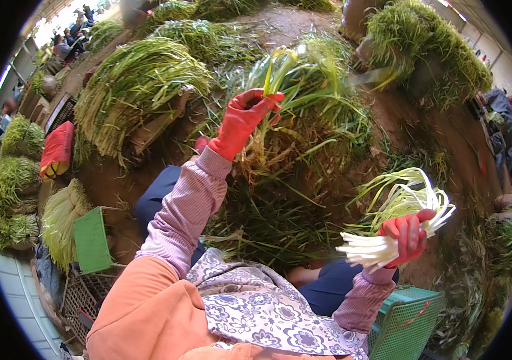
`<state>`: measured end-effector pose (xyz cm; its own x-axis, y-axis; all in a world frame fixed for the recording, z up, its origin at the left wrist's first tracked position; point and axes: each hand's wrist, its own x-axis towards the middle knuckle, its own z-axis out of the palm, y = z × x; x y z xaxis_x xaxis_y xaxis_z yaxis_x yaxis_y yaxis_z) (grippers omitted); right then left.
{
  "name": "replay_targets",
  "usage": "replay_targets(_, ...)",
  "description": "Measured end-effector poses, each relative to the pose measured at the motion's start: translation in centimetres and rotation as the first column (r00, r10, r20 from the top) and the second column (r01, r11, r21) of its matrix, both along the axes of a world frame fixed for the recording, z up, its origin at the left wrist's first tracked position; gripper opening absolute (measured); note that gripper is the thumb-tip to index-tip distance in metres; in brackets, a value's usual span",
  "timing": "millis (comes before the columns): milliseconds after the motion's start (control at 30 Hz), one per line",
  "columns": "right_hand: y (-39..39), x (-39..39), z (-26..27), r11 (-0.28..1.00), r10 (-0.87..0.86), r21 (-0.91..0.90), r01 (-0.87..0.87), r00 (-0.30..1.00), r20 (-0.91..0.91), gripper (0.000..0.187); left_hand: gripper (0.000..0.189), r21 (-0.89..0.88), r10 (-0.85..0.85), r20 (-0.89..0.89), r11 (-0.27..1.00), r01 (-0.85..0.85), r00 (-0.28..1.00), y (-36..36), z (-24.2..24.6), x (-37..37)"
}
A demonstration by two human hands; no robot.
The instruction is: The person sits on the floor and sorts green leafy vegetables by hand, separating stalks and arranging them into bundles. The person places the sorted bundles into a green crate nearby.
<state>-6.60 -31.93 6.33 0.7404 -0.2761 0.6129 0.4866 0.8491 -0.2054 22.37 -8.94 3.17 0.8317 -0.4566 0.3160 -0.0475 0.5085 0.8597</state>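
My left hand (251,118), in a red rubber glove, pinches a long green leafy stalk (275,74) that looks like green garlic. Its yellow-green leaves rise above the fingers. Just beyond lies a heap of similar leafy plants (328,96), with tangled brown roots (265,153) on the near side. Out to the right, my right hand (403,238), also gloved in red, is closed around a bundle of cleaned white stalks (368,249). Their cut ends point left, and their pale tops curl over behind the hand.
Loose green leaves (274,225) litter the ground between my legs. A large leafy pile (143,85) stands front left, another (427,54) front right. By my right side is a green plastic basket (411,315); to the left are a green panel (93,240) and a pale tied bundle (64,220).
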Motion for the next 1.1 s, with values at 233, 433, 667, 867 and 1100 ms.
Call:
replay_targets(233,3.3,1.6,-1.6,0.998,0.06,0.041,-0.05,0.962,-0.267,0.018,0.029,0.126,-0.144,-0.238,0.976,0.177,0.961,-0.3,0.7,-10.8)
replay_targets(433,6.4,2.0,-1.0,0.894,-0.36,-0.444,0.061,0.69,-0.629,0.025,0.019,0.177,-0.141,-0.339,0.961,0.211,0.93,-1.4,0.0,-18.5)
replay_targets(667,7.2,1.6,-1.6,0.723,-0.568,-0.69,-0.003,0.565,-0.598,0.023,0.02,0.302,-0.146,-0.105,0.938,0.171,0.984,-0.9,-0.6,-20.4)
replay_targets(867,6.2,1.4,-1.7,0.859,-0.478,-0.475,0.192,0.636,-0.606,0.023,0.018,0.362,0.107,0.405,0.893,-0.266,0.908,-1.1,-1.6,-20.0)
replay_targets(1100,8.1,1.5,-3.3,0.773,-0.557,-0.635,-0.001,0.477,-0.68,0.023,0.016,0.435,0.072,0.426,0.858,-0.273,0.902,-1.3,-1.5,-19.9)
